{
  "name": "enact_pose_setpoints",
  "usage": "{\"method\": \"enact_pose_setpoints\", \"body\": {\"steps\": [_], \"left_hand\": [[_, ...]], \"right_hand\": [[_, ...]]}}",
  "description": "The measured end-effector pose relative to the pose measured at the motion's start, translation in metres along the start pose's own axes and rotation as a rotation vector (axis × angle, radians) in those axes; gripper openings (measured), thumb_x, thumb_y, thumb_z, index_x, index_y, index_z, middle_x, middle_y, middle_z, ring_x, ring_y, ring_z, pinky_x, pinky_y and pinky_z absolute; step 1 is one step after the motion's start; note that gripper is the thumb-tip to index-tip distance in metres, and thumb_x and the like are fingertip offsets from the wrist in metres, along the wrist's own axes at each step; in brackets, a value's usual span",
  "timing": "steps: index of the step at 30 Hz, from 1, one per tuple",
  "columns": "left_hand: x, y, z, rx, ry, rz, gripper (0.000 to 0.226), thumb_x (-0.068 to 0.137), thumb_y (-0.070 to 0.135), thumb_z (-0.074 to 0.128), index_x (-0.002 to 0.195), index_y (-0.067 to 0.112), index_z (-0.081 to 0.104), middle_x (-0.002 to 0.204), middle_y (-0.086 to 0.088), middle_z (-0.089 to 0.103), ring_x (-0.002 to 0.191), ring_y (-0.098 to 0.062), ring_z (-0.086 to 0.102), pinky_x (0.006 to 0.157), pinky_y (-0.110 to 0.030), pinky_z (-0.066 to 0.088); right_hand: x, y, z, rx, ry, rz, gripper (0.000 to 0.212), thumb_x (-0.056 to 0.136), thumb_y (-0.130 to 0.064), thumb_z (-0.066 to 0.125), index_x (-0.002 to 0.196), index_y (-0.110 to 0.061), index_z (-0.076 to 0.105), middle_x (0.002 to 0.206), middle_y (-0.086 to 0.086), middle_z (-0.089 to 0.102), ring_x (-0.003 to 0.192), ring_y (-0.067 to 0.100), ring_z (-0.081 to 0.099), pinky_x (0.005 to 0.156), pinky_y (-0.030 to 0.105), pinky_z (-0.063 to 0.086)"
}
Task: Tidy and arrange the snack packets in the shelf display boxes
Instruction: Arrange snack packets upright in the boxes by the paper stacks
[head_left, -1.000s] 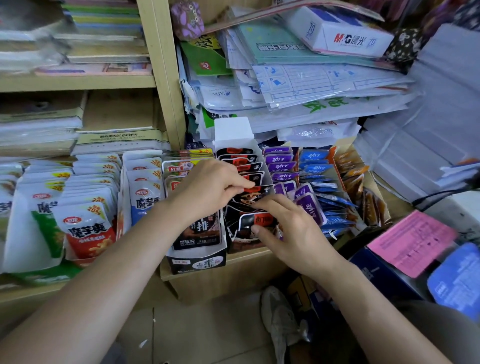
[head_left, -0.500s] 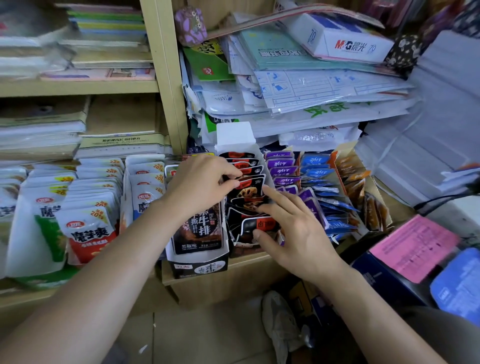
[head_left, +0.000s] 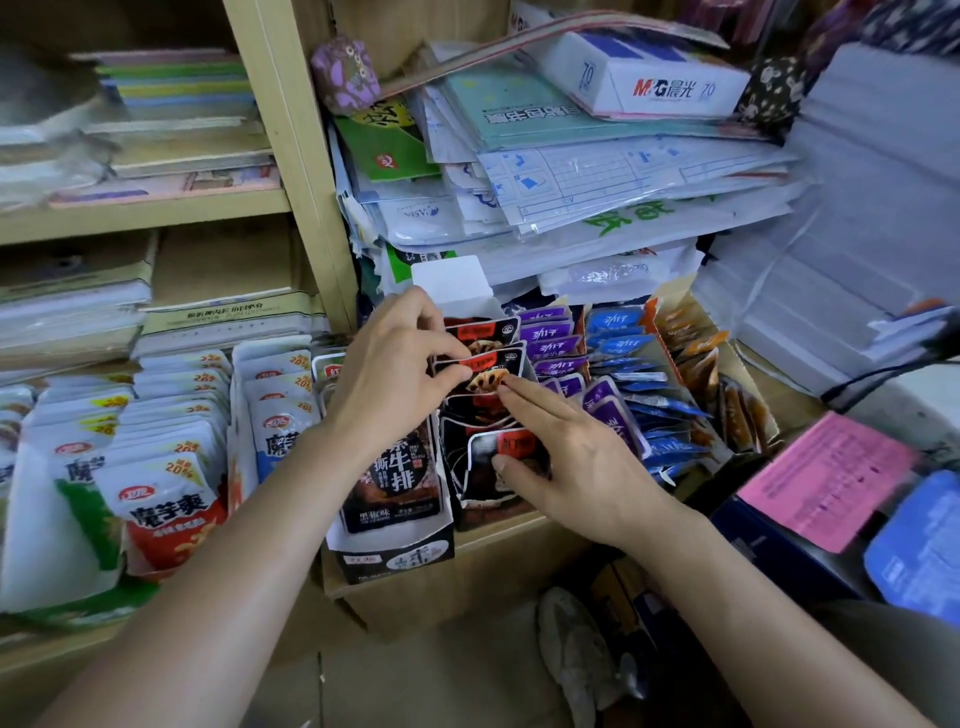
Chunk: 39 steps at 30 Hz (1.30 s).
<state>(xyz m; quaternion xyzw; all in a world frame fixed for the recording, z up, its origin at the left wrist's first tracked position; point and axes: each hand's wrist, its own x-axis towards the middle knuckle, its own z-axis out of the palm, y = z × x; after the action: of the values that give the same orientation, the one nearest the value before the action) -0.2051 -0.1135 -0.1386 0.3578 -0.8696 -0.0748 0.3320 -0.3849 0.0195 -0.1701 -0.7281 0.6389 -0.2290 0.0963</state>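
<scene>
Black packets stand in a row in their box on the shelf, between the beef packets and the purple packets. Our left hand pinches the top corner of one black packet near the back, thumb and fingers closed on it. Our right hand lies on the row with flat, spread fingers. Its thumb touches the front packet, and it grips nothing. We think the job now is to make this row stand straight. To do it well, we should hold the front ones back with the flat hand so they don't flop, and pull the pinched one up softly. If we pull too hard, the thin ones next to it may slide out too. Then we should tuck it down so the tops line up.
</scene>
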Motion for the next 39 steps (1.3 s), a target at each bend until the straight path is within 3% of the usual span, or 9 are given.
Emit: {"method": "enact_pose_setpoints", "body": {"steps": [6,11,14,17,21,25,28,32,39], "left_hand": [[-0.003,-0.002,0.005,-0.002,0.008,0.088,0.011,0.08,0.02,0.084,0.088,0.014,0.08,0.122,-0.002,0.063,0.103,-0.02,0.055,0.091,-0.036,0.046],[-0.005,-0.006,0.008,0.004,-0.036,0.178,0.009,0.086,0.017,0.079,0.093,0.012,0.08,0.098,0.001,0.075,0.091,-0.02,0.067,0.082,-0.039,0.056],[-0.008,-0.003,0.005,0.028,-0.075,0.136,0.008,0.092,0.023,0.074,0.096,0.017,0.076,0.087,0.003,0.075,0.075,-0.021,0.067,0.071,-0.037,0.055],[-0.008,-0.004,0.005,0.048,-0.113,0.082,0.011,0.094,0.032,0.069,0.099,0.023,0.07,0.075,0.004,0.069,0.066,-0.021,0.061,0.062,-0.034,0.048],[-0.01,-0.01,-0.001,-0.067,-0.142,-0.009,0.023,0.088,0.04,0.075,0.11,0.032,0.073,0.094,0.007,0.069,0.086,-0.014,0.063,0.073,-0.033,0.049],[-0.015,-0.005,-0.009,-0.126,-0.086,0.071,0.024,0.084,0.035,0.079,0.108,0.029,0.076,0.104,0.014,0.066,0.1,-0.007,0.057,0.09,-0.029,0.045],[-0.018,-0.002,-0.013,-0.03,-0.183,0.173,0.015,0.084,0.035,0.078,0.098,0.028,0.08,0.09,0.012,0.07,0.087,-0.014,0.058,0.075,-0.036,0.05],[-0.021,-0.002,-0.013,0.146,-0.237,0.207,0.014,0.086,0.036,0.078,0.1,0.035,0.08,0.087,0.014,0.075,0.083,-0.017,0.059,0.065,-0.033,0.047],[-0.021,0.0,-0.013,0.106,-0.165,0.137,0.006,0.092,0.028,0.072,0.089,0.027,0.077,0.077,0.017,0.06,0.079,-0.014,0.058,0.066,-0.033,0.049]], "right_hand": [[0.005,0.001,0.002,-0.062,-0.021,0.047,0.074,0.09,-0.065,0.037,0.152,-0.025,0.04,0.158,-0.008,0.039,0.149,0.01,0.026,0.119,0.045,0.027],[-0.006,0.001,0.001,-0.057,0.057,-0.056,0.058,0.095,-0.053,0.054,0.146,-0.027,0.046,0.154,-0.012,0.038,0.138,0.009,0.036,0.103,0.031,0.028],[-0.007,0.0,-0.002,-0.048,0.055,-0.055,0.056,0.094,-0.055,0.053,0.141,-0.026,0.051,0.148,-0.013,0.043,0.134,0.009,0.04,0.103,0.03,0.029],[-0.004,-0.001,-0.007,0.19,0.044,-0.014,0.051,0.098,-0.057,0.049,0.134,-0.021,0.058,0.132,-0.011,0.057,0.123,0.002,0.049,0.104,0.028,0.04],[0.013,0.003,-0.016,0.394,0.163,0.115,0.025,0.101,-0.033,0.057,0.115,-0.017,0.07,0.096,-0.015,0.068,0.087,-0.004,0.063,0.072,0.02,0.05],[0.022,0.011,-0.013,0.352,0.222,0.119,0.013,0.092,-0.021,0.07,0.103,-0.018,0.076,0.091,-0.012,0.07,0.086,0.005,0.065,0.079,0.03,0.057],[0.018,0.009,-0.014,0.266,0.27,-0.015,0.012,0.088,-0.026,0.074,0.097,-0.019,0.078,0.091,-0.011,0.068,0.087,0.007,0.062,0.078,0.024,0.052],[0.012,0.012,-0.014,0.149,0.178,-0.062,0.018,0.088,-0.031,0.075,0.101,-0.021,0.078,0.093,-0.015,0.066,0.088,0.005,0.056,0.079,0.016,0.042],[0.005,0.017,-0.01,0.155,0.14,-0.102,0.003,0.087,-0.017,0.077,0.089,-0.015,0.079,0.088,-0.007,0.073,0.082,0.004,0.068,0.076,0.026,0.058]]}}
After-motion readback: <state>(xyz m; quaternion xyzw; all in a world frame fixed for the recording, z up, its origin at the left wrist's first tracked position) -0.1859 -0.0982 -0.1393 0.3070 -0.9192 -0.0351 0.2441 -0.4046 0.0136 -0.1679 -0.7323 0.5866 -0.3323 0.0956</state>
